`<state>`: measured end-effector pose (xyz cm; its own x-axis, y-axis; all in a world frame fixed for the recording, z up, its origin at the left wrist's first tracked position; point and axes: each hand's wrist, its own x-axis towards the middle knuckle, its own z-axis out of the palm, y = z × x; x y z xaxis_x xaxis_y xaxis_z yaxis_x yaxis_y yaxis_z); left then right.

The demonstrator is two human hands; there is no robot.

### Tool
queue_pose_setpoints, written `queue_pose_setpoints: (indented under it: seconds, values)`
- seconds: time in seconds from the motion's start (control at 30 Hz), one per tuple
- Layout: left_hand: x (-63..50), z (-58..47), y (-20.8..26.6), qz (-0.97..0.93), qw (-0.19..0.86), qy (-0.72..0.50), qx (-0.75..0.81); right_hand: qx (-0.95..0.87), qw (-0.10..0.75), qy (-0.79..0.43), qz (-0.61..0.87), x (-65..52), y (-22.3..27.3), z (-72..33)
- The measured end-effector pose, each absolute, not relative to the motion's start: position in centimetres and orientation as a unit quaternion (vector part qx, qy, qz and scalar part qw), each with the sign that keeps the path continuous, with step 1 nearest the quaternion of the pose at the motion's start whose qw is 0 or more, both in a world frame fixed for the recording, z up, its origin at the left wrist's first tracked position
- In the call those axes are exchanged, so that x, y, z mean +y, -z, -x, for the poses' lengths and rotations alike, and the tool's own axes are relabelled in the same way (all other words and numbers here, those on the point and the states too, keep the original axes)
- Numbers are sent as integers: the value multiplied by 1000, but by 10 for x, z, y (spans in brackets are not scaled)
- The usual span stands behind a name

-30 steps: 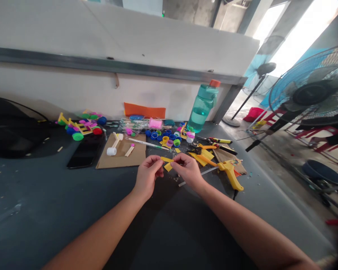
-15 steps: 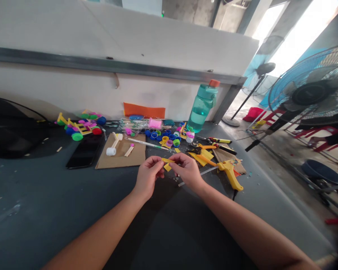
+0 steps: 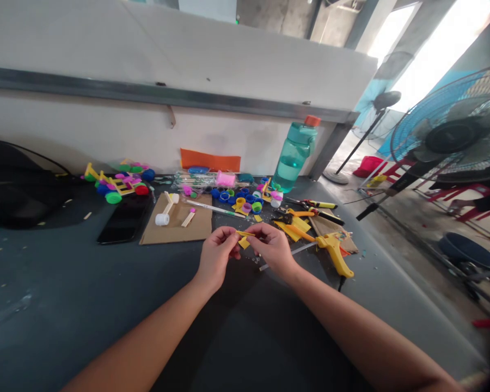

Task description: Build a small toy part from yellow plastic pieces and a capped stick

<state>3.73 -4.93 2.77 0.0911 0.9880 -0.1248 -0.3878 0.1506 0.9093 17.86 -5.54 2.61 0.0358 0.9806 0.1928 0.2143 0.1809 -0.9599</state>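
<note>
Between the fingertips of my left hand [image 3: 217, 256] and my right hand [image 3: 273, 249] is a small yellow strip [image 3: 245, 233], pinched at both ends and seen nearly edge-on. Its material is too small to tell. Just below it on the table lies a yellow square piece [image 3: 244, 243]. Beyond my hands sit several coloured bottle caps [image 3: 240, 202], mostly blue. A cardboard sheet [image 3: 179, 233] to the left carries white caps [image 3: 162, 219] joined by a stick, and a short stick piece [image 3: 188, 218] with a pink bit.
A yellow glue gun [image 3: 334, 255] with a clear glue stick lies right of my hands, near pliers [image 3: 288, 216] and yellow sheets. A teal bottle [image 3: 292, 158] stands behind. A phone [image 3: 122, 220] and small cap-wheeled models [image 3: 120, 182] are at left. A fan [image 3: 449, 136] stands right.
The yellow strip has tilted between my fingers, from showing its flat face to a thin edge. My hands hold almost the same place; the view has shifted slightly.
</note>
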Motion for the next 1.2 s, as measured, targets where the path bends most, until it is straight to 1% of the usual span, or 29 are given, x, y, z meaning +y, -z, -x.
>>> queue_pose_setpoints:
  seconds: [0.2,0.37,0.63,0.97,1.2]
  values:
    - [-49,-38,-26,-355,646,-545,401,-582,503,-367,524,-56,-23,-178]
    - [-49,-38,-25,-346,658,-543,391,-561,516,-374,528,-55,-20,-178]
    - [-50,-37,-26,-363,663,-530,383,-548,513,-381,539,-54,-22,-179]
    - [-52,-37,-29,-378,658,-516,397,-542,507,-408,531,-55,-24,-177]
    - [-51,-38,-28,-382,652,-518,401,-544,509,-401,534,-55,-25,-177]
